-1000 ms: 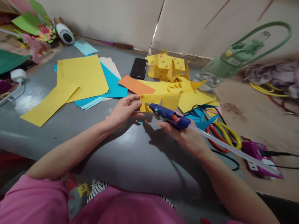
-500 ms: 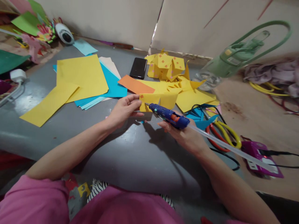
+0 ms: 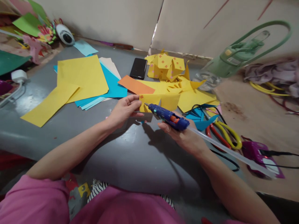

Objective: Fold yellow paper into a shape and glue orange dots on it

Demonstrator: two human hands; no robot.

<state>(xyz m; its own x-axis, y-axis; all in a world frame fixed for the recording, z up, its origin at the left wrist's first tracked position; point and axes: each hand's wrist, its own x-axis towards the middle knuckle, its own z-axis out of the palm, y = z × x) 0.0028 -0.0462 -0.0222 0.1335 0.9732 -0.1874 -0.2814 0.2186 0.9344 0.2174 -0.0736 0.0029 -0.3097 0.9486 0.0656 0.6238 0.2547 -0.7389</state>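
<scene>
My left hand [image 3: 127, 109] pinches the left end of a small yellow paper piece [image 3: 169, 101], which has a slit near its middle and an orange square by my thumb. In my right hand [image 3: 184, 137] is a blue glue gun [image 3: 167, 115], with a long clear glue stick [image 3: 224, 144] sticking out of its back. The nozzle points left at the paper, close to my left fingertips; whether it touches cannot be made out. Behind the paper lie an orange strip [image 3: 135, 84] and yellow cut scraps [image 3: 170, 87]. Tiny paper bits rest on the table below.
Yellow sheets [image 3: 81, 77] overlap blue ones [image 3: 116, 87] at left. A black phone [image 3: 138, 68] and a spotted yellow paper model [image 3: 165, 65] sit behind. At right are scissors [image 3: 227, 133], a purple power strip [image 3: 257, 152], black cords and a green bottle [image 3: 230, 62].
The glue gun's nozzle has shifted very slightly left, and the right end of the yellow paper piece reaches a little farther right. Both hands keep their holds.
</scene>
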